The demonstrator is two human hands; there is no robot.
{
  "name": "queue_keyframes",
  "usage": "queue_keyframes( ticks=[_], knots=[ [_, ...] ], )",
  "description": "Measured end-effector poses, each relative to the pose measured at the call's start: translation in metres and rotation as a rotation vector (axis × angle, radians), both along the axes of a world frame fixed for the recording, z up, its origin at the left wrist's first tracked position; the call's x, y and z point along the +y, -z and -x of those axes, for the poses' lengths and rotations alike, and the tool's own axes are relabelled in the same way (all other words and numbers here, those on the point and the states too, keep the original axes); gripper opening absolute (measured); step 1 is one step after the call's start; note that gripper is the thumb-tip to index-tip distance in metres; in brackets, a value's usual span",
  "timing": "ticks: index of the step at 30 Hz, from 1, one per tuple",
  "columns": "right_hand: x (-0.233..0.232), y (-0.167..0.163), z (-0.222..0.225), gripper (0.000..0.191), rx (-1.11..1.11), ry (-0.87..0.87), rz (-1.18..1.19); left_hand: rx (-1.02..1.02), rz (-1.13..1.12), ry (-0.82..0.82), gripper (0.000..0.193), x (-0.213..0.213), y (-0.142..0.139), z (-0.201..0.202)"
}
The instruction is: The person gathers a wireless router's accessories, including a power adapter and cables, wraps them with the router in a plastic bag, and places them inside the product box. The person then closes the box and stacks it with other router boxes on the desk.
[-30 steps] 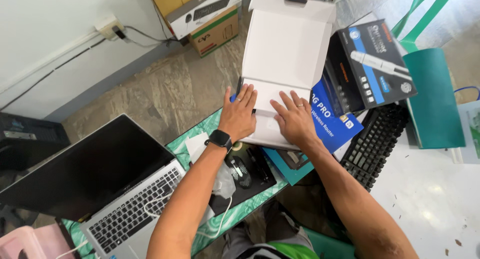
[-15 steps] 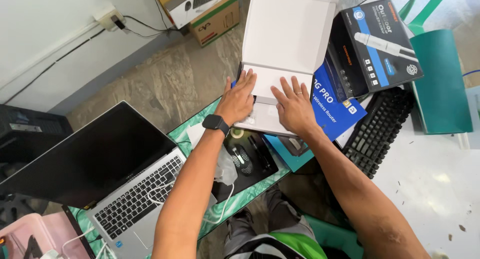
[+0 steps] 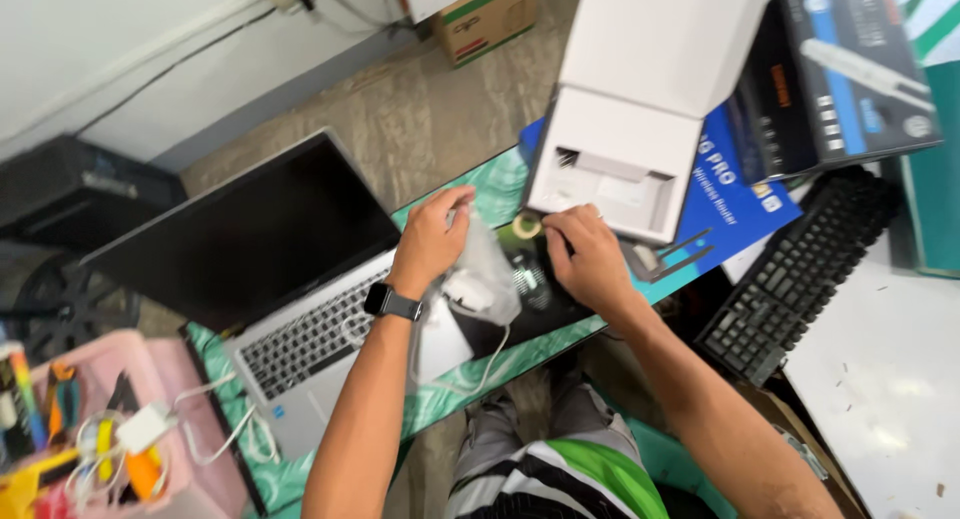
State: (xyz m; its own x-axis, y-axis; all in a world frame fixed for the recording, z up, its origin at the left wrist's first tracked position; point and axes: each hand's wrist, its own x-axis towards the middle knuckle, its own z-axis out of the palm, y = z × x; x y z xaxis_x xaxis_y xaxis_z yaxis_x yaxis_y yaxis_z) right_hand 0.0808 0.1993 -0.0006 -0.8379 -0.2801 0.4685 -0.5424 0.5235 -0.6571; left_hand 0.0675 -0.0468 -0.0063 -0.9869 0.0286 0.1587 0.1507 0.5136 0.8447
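Green patterned desk, laptop at left. We are no longer pressing the open white box; both hands have dropped below it. Left hand is pinching a clear plastic bag holding a white part; right hand is curled, grip unclear.

— How many boxes lie around the laptop?

— Four: one open white box, one blue flat box under it, one dark box beyond, and one brown carton on the floor behind the laptop.

— Keyboards?

— One black keyboard, right of the laptop.

— Hands?

— Two, one wearing a watch.
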Motion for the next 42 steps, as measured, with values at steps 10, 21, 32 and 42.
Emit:
queue_keyframes(
  ticks=[10,21,32,42],
  knots=[
    [-0.107,0.077,-0.069,0.017,-0.222,-0.155,-0.132,-0.177,-0.069,-0.204,0.027,-0.097,0.033,-0.110],
    [-0.135,0.125,-0.070,0.020,-0.162,-0.004,-0.370,-0.106,-0.199,-0.278,0.037,-0.104,0.081,-0.114],
    [-0.071,0.065,-0.045,0.041,-0.574,0.315,0.005,-0.598,0.233,-0.272,0.114,-0.031,0.089,-0.022],
    [-0.037,0.078,-0.044,0.035,-1.101,0.040,0.667,-0.686,0.350,-0.352,0.128,-0.003,0.073,0.005]
  ],
)
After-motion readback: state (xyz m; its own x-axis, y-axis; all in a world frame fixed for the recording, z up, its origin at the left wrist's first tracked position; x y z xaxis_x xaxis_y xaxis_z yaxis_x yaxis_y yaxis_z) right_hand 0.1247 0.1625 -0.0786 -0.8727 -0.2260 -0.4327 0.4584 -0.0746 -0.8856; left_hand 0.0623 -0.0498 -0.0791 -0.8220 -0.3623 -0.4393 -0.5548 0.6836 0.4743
